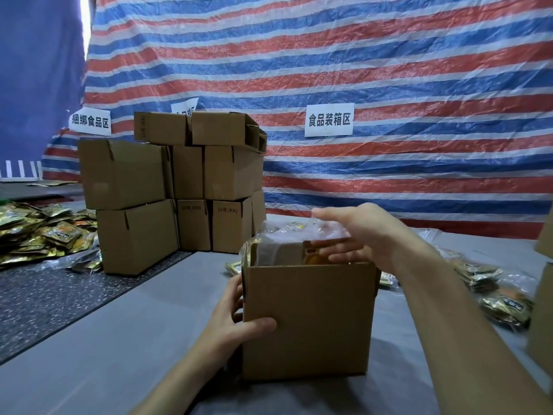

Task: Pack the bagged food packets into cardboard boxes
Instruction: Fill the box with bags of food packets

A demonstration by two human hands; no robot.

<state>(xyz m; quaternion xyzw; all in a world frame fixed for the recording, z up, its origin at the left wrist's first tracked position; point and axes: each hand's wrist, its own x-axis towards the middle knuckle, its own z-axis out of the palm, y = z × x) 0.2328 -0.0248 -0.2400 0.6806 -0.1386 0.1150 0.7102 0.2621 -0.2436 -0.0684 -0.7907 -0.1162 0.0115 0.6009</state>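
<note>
Here we are gripping the open brown cardboard box (308, 319) with curled left fingers (236, 292) while our straight right fingers (344, 250) are pressing the clear plastic food bag (284, 235) inside.

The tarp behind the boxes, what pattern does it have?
The tarp has red, blue and white stripes; head view.

Soft, even light fills my feed; a blown-out gap (85, 16) glares at top left. The box (308, 319) casts a faint shadow toward the near edge of the table (119, 339); the stripes of the tarp (389, 70) bow at the frame's edges.
</note>
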